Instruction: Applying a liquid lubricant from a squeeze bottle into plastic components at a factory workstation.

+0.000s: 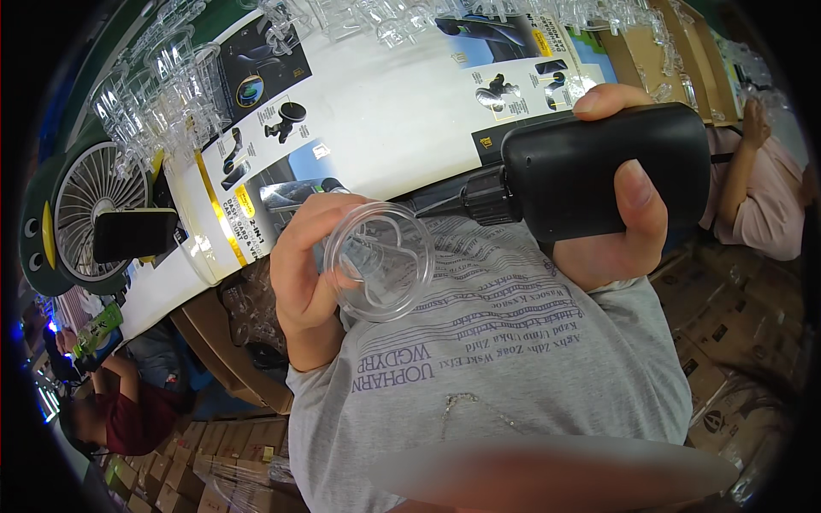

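Note:
My left hand (301,265) is closed round a clear plastic cup-shaped part (381,295), its round rim turned up and a curved rib showing inside. In my right hand (643,205) lies a flat black squeeze bottle (573,175), tipped on its side, with fingers over the top and the thumb across its face. The bottle's ribbed cap and thin black nozzle (453,205) point left. The nozzle's tip is at the far right of the cup's rim; whether it touches the plastic I cannot tell.
A table covered with printed packaging sheets (393,111) lies beyond my hands. Clear plastic parts (162,103) crowd its left and far sides. A green fan (98,205) with a phone (135,235) stands at left. Cardboard boxes (231,359) are below; other people sit at both sides.

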The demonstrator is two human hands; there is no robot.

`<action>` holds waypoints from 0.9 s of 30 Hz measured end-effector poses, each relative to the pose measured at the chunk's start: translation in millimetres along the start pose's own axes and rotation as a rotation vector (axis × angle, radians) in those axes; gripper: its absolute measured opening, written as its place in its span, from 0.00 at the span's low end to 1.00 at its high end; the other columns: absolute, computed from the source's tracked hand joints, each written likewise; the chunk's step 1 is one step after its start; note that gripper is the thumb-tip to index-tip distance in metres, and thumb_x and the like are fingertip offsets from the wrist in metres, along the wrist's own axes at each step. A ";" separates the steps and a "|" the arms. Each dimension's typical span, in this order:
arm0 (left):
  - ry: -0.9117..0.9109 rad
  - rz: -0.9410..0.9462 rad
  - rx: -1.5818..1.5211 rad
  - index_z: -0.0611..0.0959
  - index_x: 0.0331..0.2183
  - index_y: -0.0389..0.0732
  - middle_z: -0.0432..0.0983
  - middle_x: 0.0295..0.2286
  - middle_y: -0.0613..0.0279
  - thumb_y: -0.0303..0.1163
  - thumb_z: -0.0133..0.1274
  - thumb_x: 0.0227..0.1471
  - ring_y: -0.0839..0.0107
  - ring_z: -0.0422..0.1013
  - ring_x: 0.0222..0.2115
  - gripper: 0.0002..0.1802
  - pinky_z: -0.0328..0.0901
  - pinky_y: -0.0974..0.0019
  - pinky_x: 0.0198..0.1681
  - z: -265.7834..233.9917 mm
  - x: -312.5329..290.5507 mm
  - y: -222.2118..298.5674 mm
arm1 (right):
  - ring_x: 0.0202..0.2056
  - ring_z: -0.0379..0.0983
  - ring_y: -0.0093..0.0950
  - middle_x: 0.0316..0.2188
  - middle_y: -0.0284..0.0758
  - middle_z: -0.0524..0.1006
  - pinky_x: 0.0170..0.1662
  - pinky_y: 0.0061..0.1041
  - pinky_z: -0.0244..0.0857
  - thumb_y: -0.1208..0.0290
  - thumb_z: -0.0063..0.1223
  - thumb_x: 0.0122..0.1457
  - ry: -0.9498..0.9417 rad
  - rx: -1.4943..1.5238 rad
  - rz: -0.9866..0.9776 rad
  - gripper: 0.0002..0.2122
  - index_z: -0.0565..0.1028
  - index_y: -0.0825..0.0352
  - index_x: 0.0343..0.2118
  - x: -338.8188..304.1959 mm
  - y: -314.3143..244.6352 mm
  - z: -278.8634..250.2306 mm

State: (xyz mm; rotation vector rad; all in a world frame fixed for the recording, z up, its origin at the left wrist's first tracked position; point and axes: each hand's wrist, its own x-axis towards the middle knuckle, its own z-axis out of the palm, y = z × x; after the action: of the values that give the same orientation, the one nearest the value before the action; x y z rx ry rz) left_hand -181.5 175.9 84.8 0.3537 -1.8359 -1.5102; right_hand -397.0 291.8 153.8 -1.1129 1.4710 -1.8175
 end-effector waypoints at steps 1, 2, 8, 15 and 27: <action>-0.006 0.010 -0.010 0.72 0.40 0.32 0.73 0.34 0.47 0.42 0.54 0.46 0.57 0.70 0.35 0.25 0.62 0.61 0.39 0.3 0.7 -0.5 | 0.34 0.71 0.33 0.38 0.45 0.66 0.35 0.27 0.71 0.64 0.46 0.49 0.000 -0.001 0.004 0.20 0.63 0.76 0.38 0.0 0.2 0.0; -0.011 0.019 -0.019 0.72 0.40 0.32 0.73 0.34 0.47 0.42 0.53 0.46 0.57 0.70 0.34 0.25 0.62 0.62 0.38 0.7 1.0 -0.9 | 0.34 0.71 0.33 0.38 0.45 0.66 0.35 0.27 0.71 0.64 0.46 0.49 0.000 -0.001 0.005 0.20 0.63 0.76 0.38 -0.1 0.0 0.5; -0.084 0.037 0.042 0.73 0.39 0.32 0.74 0.33 0.47 0.44 0.49 0.48 0.58 0.71 0.33 0.24 0.63 0.63 0.38 -1.8 4.5 -0.3 | 0.34 0.71 0.33 0.38 0.44 0.66 0.35 0.26 0.70 0.63 0.46 0.48 -0.008 -0.018 0.018 0.20 0.63 0.76 0.38 1.2 -2.0 -0.4; -0.132 0.053 0.076 0.73 0.38 0.32 0.74 0.33 0.47 0.45 0.48 0.49 0.58 0.71 0.32 0.24 0.63 0.63 0.37 -1.9 7.3 0.9 | 0.33 0.71 0.32 0.38 0.44 0.66 0.34 0.26 0.71 0.63 0.47 0.48 0.022 -0.002 0.035 0.20 0.63 0.77 0.37 0.0 -4.0 2.6; 0.087 -0.022 0.034 0.74 0.38 0.33 0.73 0.32 0.47 0.46 0.50 0.48 0.57 0.70 0.33 0.25 0.63 0.63 0.37 6.2 4.9 10.6 | 0.28 0.72 0.30 0.31 0.47 0.69 0.28 0.22 0.70 0.64 0.47 0.46 0.010 0.041 0.022 0.20 0.64 0.78 0.36 -0.1 -6.5 6.1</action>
State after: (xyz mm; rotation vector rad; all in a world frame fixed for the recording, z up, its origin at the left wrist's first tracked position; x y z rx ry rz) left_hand -186.8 180.4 96.1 0.4500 -1.7971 -1.4565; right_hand -391.2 290.4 160.4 -1.0651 1.4400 -1.8321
